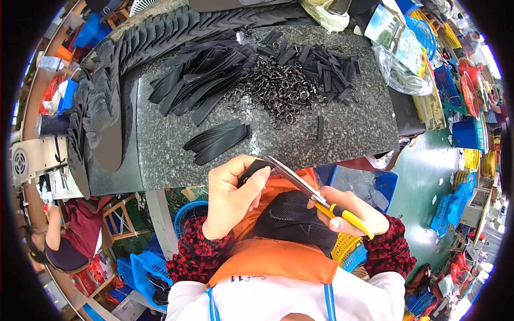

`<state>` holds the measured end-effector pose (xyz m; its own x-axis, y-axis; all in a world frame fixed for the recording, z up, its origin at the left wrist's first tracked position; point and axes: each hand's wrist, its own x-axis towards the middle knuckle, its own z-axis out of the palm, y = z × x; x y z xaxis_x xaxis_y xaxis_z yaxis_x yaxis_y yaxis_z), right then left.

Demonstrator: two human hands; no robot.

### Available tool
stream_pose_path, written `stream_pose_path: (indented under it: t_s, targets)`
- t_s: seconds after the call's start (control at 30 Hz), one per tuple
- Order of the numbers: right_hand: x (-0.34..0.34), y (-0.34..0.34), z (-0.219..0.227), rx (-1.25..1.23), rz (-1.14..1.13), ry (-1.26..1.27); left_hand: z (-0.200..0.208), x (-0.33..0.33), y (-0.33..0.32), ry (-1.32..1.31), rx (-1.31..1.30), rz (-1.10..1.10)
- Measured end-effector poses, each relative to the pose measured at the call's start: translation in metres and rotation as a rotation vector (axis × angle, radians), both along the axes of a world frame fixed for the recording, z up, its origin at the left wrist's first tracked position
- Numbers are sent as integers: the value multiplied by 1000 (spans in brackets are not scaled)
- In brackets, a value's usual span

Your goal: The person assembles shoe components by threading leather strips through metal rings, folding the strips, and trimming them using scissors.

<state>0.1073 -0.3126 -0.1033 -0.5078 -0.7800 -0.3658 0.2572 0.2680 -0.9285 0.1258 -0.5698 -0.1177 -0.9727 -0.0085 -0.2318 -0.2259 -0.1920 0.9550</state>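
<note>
Two things are held above the near edge of a dark speckled tabletop (364, 117): a small black strip (252, 170) and a pair of scissors (305, 187) with yellow and black handles. The left hand (235, 190) has the strip pinched between thumb and bent fingers, its upper end lying right by the scissor tips; whether the blades touch it I cannot tell. The right hand (356, 211) is clamped on the scissor handles, fingers curled round them, with the blades pointing up and left towards the left hand. Both wrists come out of red and black patterned sleeves (195, 249), and an orange apron (278, 259) covers the person's front, with black mesh cloth (294, 219) below the scissors. On the tabletop, just beyond the left hand, lies a small group of black strips (217, 140). Farther back is a big heap of long black strips (201, 75), touching a pile of small metal rings (278, 88), and to the right of that a heap of short black pieces (332, 69). One short black piece (320, 128) lies apart on the near side of the rings. Overlapping dark flat pieces (107, 107) run in a row along the far and left sides, while a clear plastic bag (396, 72) sits at the far right corner
</note>
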Motion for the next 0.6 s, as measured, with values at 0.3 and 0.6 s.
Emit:
stream_pose_path:
  t_s: [0.3,0.6]
  targets:
    - [-3,2,-2,88,19,170,-2,1,-2,19,-18,9]
    - [-1,3,0,125,-28,195,0,0,-1,-3,-4,1]
